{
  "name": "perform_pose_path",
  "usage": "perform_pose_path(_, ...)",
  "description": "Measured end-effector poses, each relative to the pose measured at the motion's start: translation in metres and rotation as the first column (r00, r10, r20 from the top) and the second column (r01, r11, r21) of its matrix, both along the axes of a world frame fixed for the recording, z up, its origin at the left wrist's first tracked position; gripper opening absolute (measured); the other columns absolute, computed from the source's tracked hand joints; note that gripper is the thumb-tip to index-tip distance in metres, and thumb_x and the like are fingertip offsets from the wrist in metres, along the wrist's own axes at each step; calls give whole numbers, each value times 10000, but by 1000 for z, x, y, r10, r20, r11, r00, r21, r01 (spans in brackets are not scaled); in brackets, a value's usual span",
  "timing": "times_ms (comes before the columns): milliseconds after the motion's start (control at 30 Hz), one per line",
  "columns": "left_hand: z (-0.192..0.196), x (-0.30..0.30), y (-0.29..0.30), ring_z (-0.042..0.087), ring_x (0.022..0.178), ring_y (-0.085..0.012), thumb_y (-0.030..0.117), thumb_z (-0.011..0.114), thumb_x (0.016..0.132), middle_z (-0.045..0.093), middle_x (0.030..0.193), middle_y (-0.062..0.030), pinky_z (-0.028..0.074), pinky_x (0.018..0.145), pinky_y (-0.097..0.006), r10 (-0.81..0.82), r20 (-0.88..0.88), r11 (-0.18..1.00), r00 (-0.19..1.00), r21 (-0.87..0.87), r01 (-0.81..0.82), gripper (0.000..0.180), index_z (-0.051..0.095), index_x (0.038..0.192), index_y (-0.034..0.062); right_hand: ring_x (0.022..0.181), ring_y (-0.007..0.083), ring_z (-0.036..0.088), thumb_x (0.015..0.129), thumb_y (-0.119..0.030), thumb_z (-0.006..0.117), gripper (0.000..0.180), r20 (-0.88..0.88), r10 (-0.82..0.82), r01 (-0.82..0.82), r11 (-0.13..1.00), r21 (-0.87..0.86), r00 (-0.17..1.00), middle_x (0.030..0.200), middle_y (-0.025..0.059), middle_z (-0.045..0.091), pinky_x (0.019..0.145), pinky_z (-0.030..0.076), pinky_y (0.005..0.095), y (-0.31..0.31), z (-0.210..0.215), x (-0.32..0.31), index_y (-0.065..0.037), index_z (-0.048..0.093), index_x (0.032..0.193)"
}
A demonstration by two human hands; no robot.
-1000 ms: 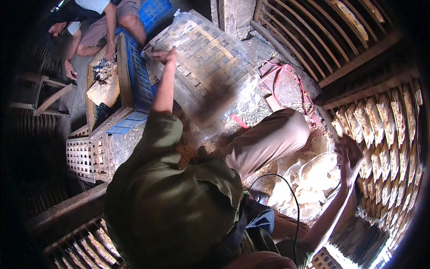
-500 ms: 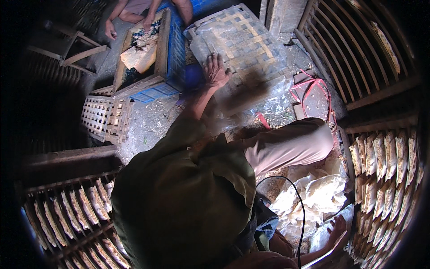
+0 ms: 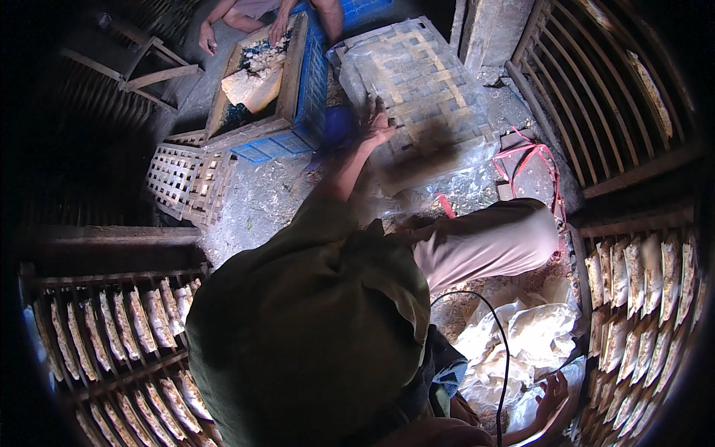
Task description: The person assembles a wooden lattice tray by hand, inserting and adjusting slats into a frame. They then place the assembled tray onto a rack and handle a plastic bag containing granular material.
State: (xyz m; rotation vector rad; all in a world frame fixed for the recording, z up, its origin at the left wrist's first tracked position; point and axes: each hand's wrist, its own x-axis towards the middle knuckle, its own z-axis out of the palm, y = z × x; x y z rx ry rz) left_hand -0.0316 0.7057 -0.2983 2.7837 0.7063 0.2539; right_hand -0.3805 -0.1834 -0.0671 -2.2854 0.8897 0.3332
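A flat panel of woven bamboo strips [image 3: 428, 78] under clear plastic lies in front of me. My left hand [image 3: 378, 125] rests at the panel's left side with its fingers apart; part of the palm is turned from view. At the lower right, my right hand [image 3: 551, 398] is open with spread fingers, holding nothing I can see. It is next to a pale plastic sheet [image 3: 525, 408] and a heap of crumpled whitish plastic [image 3: 514, 339]. My green sleeve and torso hide much of the middle.
A co-worker's hand [image 3: 279, 28] reaches into a wood-framed blue crate [image 3: 309, 89] holding pale crumbly material [image 3: 257, 74]. Slatted racks with rows of white-and-brown slabs stand left [image 3: 123, 328] and right [image 3: 644, 272]. Red plastic string [image 3: 532, 160] lies by the panel; a black cable [image 3: 499, 320] hangs near my right arm.
My left hand, flat on the panel before, is now turned more on its side at the panel's left part. The view has shifted slightly, so the surroundings appear lower and farther right.
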Motion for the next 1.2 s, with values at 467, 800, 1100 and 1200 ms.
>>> perform_pose_path(467, 205, 22, -161, 788, 1152, -322, 205, 736, 1027, 794, 1315, -156, 623, 1030, -443, -611, 474, 642, 633, -170, 747, 455, 670, 1449, 46, 1036, 293, 783, 1070, -428, 699, 642, 64, 134, -135, 991, 21, 989, 1300, 169, 732, 653, 593, 453, 3, 4, -16, -82, 556, 1592)
perform_pose_path(800, 363, 16, -490, 816, 1031, -363, 321, 780, 1023, 796, 1153, -263, 659, 894, -440, -865, 466, -246, -188, -67, 967, 515, 670, 1428, 23, 965, 288, 792, 1041, -363, 749, 488, 138, 248, -199, 933, -300, 959, 1131, 193, 793, 841, 607, 434, 57, 75, -22, -19, 705, 1383)
perform_pose_path(1100, 285, -44, -677, 673, 1326, -397, 432, 710, 1043, 683, 1467, -224, 544, 1126, -488, -730, 6, -681, -684, 91, 727, 632, 589, 1545, 68, 765, 147, 791, 1022, -264, 771, 284, 328, -90, 184, 946, -268, 940, 837, 100, 808, 698, 608, 323, -67, -1, -106, -3, 816, 1125)
perform_pose_path(1200, 257, -25, -682, 649, 1314, -413, 388, 769, 980, 715, 1361, -211, 551, 1102, -507, -772, -282, -574, -570, -78, 815, 556, 659, 1424, 72, 689, 141, 778, 1031, -437, 774, 421, 206, -253, 308, 899, -310, 945, 746, 73, 782, 652, 593, 325, -35, 30, -77, -40, 828, 901)
